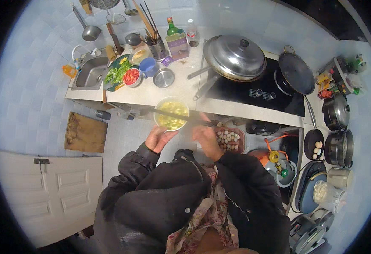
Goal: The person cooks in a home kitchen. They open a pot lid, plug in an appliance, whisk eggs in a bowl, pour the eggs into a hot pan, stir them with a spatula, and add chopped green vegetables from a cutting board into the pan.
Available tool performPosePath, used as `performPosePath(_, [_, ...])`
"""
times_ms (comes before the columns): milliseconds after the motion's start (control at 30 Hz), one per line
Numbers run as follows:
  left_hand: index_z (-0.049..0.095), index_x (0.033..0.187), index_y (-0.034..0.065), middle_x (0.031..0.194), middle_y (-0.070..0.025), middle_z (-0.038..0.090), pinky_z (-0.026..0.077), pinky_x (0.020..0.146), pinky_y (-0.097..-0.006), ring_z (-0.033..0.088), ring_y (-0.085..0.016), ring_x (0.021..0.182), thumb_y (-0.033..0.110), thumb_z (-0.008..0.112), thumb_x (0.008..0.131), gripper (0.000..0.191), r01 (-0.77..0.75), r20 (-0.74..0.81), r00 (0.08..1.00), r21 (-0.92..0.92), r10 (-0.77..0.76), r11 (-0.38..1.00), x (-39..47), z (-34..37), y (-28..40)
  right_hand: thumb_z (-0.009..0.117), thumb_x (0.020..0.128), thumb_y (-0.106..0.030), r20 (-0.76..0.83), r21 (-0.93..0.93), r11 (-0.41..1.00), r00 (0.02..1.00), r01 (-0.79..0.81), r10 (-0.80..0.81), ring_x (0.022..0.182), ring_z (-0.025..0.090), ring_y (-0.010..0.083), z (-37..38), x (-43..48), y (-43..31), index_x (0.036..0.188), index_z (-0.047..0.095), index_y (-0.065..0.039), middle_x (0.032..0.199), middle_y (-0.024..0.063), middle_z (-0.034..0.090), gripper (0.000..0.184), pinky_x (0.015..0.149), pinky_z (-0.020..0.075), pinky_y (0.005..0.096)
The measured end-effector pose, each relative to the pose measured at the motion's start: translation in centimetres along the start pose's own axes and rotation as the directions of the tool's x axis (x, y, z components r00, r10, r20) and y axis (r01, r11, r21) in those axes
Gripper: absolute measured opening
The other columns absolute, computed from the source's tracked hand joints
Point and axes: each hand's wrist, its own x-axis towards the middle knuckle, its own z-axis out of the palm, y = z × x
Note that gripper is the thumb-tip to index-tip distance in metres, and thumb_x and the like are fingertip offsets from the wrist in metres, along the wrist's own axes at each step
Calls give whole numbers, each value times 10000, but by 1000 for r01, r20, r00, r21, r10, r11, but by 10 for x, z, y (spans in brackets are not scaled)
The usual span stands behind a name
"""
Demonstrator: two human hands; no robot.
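A white bowl (155, 118) of yellow liquid that looks like beaten egg (174, 112) is held by my left hand (161, 138), which grips its near side at the counter's front edge. My right hand (206, 139) grips dark chopsticks (188, 118), blurred, lying across the bowl from right to left. Whether their tips are in the liquid I cannot tell. Beyond the bowl on the counter stand a blue mug (148, 67), a round metal lid or dish (163, 78) and a small white bowl (137, 84) of chopped red pieces, apparently tomato (130, 76).
A green cutting board (110, 86) bears chopped greens (118, 72), beside a steel sink (90, 77). A lidded wok (234, 57) and an uncovered wok (295, 71) sit on the black cooktop (236, 92). Below the counter are a tub of eggs (228, 139) and a gas cylinder (268, 162).
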Motion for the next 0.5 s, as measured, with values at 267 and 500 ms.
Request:
performPosePath(267, [259, 1393, 21, 1388, -166, 394, 408, 1037, -481, 448, -331, 1253, 67, 521, 884, 574, 142, 117, 983, 30, -144, 989, -12, 74, -68, 400, 995, -318, -346, -64, 998, 938, 14, -36, 650, 518, 111, -37, -73, -82, 1129, 560, -39, 759, 55, 567, 349, 523, 427, 242])
performPosePath(500, [289, 1366, -32, 1360, -207, 417, 410, 1034, -488, 450, -332, 1252, 72, 538, 870, 564, 370, 223, 895, 119, -388, 921, 10, 112, -101, 478, 926, -148, -246, -710, 668, 809, 225, -534, 653, 579, 164, -78, -135, -192, 831, 658, 13, 748, 83, 633, 260, 603, 449, 271])
